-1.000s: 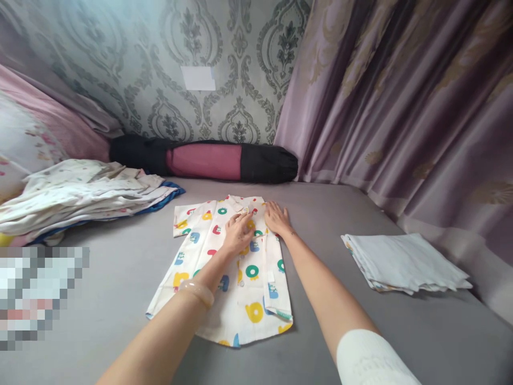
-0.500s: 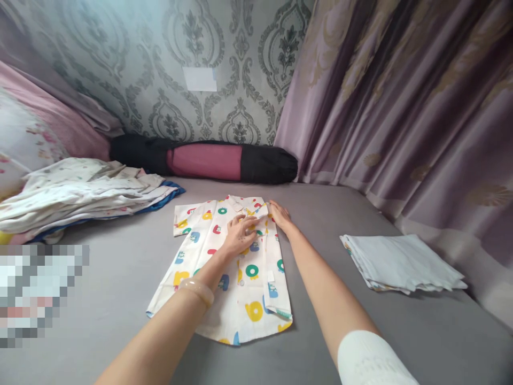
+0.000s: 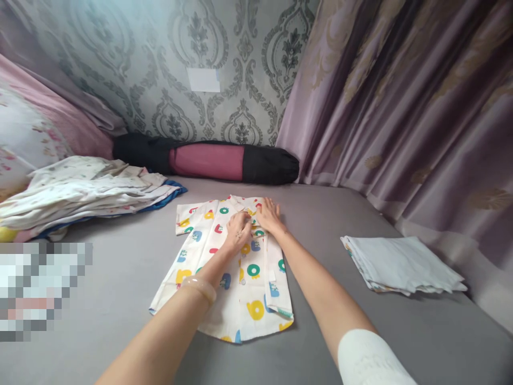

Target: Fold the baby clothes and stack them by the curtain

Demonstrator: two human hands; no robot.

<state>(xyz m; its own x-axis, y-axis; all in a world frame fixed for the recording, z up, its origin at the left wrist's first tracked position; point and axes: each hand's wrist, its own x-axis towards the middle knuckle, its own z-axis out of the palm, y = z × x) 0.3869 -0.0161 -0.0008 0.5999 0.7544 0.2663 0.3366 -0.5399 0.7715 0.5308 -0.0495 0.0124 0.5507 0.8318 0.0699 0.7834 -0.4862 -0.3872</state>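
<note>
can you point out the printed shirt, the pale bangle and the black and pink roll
Printed shirt [image 3: 252, 289]: head view, on its lower front.
Pale bangle [image 3: 202, 285]: head view, on the upper face of its band.
Black and pink roll [image 3: 207, 161]: head view, on its pink middle section.

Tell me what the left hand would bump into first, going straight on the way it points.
Probably the right hand, close beside it at the shirt, though depth there is hard to judge.
</note>
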